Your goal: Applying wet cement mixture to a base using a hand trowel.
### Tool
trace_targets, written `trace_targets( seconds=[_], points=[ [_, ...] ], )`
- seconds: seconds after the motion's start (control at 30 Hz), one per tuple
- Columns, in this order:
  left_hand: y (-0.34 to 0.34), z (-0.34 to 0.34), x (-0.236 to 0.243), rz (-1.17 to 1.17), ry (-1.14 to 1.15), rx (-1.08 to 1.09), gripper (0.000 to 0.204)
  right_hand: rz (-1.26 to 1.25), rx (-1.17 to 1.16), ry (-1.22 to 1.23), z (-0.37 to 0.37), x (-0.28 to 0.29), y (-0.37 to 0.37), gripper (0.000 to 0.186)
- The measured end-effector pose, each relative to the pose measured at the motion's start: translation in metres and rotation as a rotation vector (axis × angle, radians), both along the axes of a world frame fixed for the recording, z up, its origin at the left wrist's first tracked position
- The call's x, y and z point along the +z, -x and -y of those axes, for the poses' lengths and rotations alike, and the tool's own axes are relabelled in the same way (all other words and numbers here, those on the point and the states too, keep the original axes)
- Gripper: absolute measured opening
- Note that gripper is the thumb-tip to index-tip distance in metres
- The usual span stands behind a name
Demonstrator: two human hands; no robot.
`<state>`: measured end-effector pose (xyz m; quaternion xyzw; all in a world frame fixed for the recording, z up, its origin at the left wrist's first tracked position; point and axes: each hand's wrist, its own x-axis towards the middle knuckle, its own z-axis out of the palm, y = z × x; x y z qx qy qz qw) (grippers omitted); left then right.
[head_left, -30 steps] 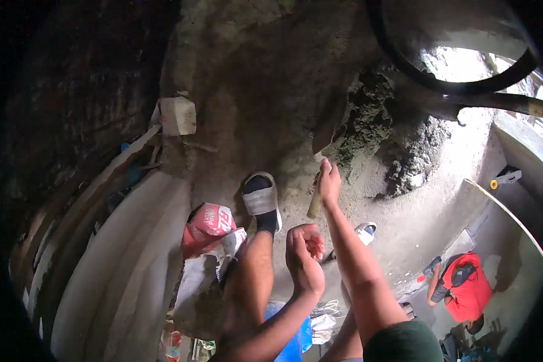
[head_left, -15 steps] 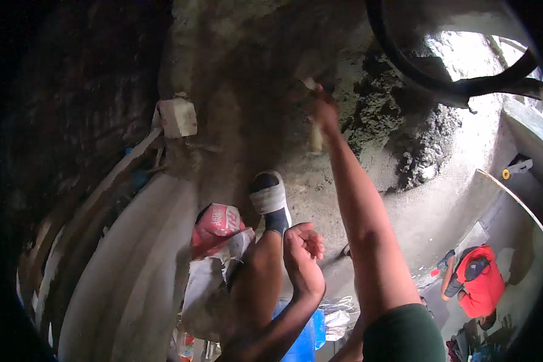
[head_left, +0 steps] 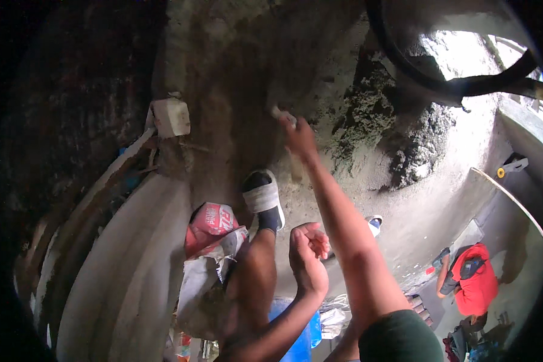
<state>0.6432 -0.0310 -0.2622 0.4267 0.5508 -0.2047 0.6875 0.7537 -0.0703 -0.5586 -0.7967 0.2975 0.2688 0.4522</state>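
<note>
My right hand point(head_left: 300, 137) is stretched far forward, wrapped around the pale handle point(head_left: 283, 116) of a trowel-like tool. Its blade is lost in shadow over the dim cement surface point(head_left: 241, 114). To the right of that hand lies a rough heap of wet grey mortar point(head_left: 368, 117). My left hand point(head_left: 309, 250) hovers beside my lower leg, fingers curled loosely, with nothing visible in it. My foot, in a dark and white shoe point(head_left: 263, 198), stands on the cement between the two hands.
A red and white torn cement bag point(head_left: 214, 223) lies left of my foot. A pale block point(head_left: 171, 117) sits farther left. A black hose-like loop point(head_left: 404, 69) hangs at upper right. A blue container point(head_left: 298, 345) is below. A person in red point(head_left: 476, 277) crouches at right.
My right hand has swept left and slightly nearer with the tool, away from the mortar heap. My left hand stays curled. Another shoe has come into sight beside my right forearm.
</note>
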Motion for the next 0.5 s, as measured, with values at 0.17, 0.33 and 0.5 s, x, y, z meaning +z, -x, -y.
trace_targets(
  seconds=[0.17, 0.33, 0.5],
  points=[
    [0.001, -0.001, -0.002, -0.011, -0.038, 0.047, 0.052, 0.087, -0.052, 0.046, 0.029, -0.019, 0.020, 0.066],
    [-0.002, -0.008, 0.002, -0.013, -0.035, 0.048, 0.050, -0.157, -0.178, 0.135, 0.084, 0.024, 0.072, 0.066],
    [0.013, -0.016, -0.021, 0.012, -0.127, 0.011, 0.049, 0.012, -0.111, 0.345, 0.043, 0.063, 0.067, 0.069]
  ],
)
